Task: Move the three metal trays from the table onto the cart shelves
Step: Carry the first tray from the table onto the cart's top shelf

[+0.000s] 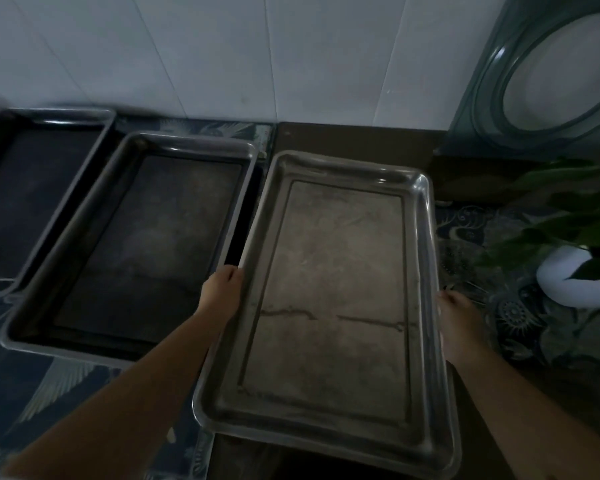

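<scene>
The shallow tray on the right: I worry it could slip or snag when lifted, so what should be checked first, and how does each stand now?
1. Left hand grips the left rim of the shallow tray: ok.
2. Right hand on the right rim: ok, though its fingers are hidden.
3. Tray empty: ok.
4. Clear of the deep tray beside it: cannot tell, the rims look very close.
5. Plant leaves near the right side: cannot tell.
6. Cart shelf free: cannot tell, not in view.
</scene>
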Tool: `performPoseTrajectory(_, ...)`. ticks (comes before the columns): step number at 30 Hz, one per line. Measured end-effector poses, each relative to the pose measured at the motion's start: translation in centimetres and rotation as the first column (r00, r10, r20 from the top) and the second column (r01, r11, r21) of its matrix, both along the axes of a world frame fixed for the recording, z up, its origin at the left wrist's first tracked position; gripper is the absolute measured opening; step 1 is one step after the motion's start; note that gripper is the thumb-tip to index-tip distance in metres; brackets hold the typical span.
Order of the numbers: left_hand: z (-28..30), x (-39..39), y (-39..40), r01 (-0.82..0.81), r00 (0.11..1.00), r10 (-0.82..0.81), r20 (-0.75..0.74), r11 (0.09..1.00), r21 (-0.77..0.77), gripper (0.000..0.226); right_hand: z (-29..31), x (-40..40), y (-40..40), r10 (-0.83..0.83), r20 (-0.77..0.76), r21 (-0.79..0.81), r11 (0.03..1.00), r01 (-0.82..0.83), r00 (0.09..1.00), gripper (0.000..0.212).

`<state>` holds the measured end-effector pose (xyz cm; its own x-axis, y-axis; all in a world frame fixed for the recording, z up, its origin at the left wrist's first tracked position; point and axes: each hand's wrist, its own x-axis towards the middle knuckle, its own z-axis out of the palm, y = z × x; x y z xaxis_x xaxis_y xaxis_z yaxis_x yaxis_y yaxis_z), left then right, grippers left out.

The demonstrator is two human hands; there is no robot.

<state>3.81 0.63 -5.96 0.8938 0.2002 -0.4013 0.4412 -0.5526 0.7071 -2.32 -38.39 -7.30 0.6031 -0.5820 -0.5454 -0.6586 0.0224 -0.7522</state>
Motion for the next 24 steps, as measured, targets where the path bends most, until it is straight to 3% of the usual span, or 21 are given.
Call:
performPoseTrajectory(4,1.9,-2.4,1.8,-0.094,0.995,0.098,0.034,0.992,-0.088,0.023,2.6,-0.7,1.3,0.032,0.113,0.077,0.996,-0.041,0.993,0.028)
performPoseTrajectory(9,3.6,-5.9,5.7,-0.251,0.956,0.263,0.130,0.963,-0.098,0.019,6.4,-1.1,4.1,0.160,0.231,0.226,0.951,-0.213,0.960,0.020)
performPoseTrajectory(13,4.8,-9.8,10.1,-0.392,0.889,0.409,0.207,0.912,-0.119,0.021,7.8,-0.5,8.3,0.274,0.319,0.224,0.908,-0.353,0.907,0.024)
performPoseTrajectory(18,6.2,-16.9,17.4,-0.526,0.806,0.558,0.197,0.828,-0.194,0.020,8.7,0.0,16.6,0.363,0.411,0.183,0.866,-0.465,0.836,0.026)
performPoseTrajectory(24,7.8,-26.9,26.2,-0.712,0.615,0.730,0.298,0.676,-0.188,0.027,10.2,-1.0,29.5,0.589,0.469,0.078,0.715,-0.695,0.658,0.022)
